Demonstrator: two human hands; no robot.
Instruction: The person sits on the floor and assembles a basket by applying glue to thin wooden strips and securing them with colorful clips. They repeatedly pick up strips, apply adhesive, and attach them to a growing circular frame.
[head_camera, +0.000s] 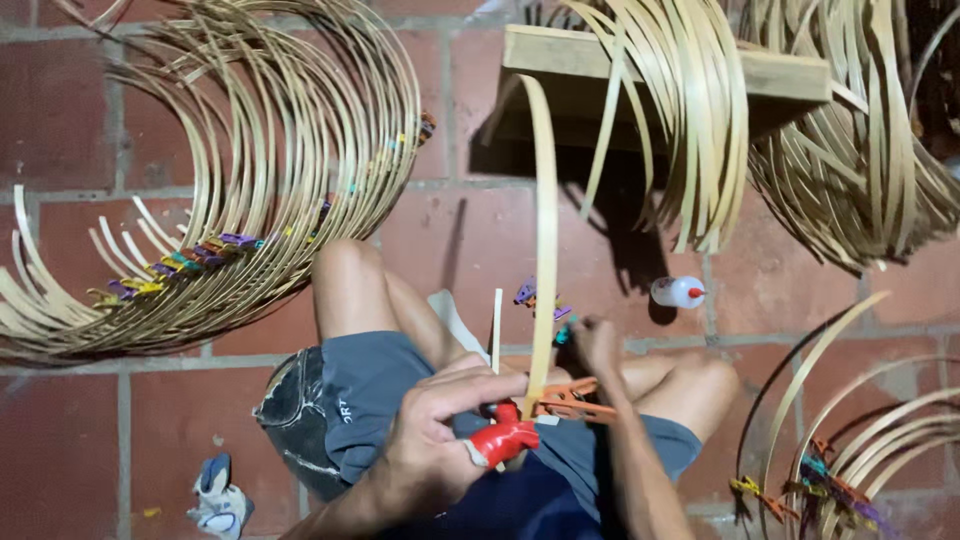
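**Bamboo strip clipped at the lap**

A big stack of bamboo hoops (250, 170) lies on the brick floor (60, 430) at ten o'clock. A bent bamboo strip (546, 250) rises from centre toward twelve. The left hand (440, 430) grasps its lower end beside an orange clip (570, 398), thumb taped red. The right hand (597, 343) is pinched on small clips (540, 298). A glue bottle (677, 292) lies at three o'clock.

Pale strip (546, 240), orange clip (570, 400), red-taped thumb (503, 440).
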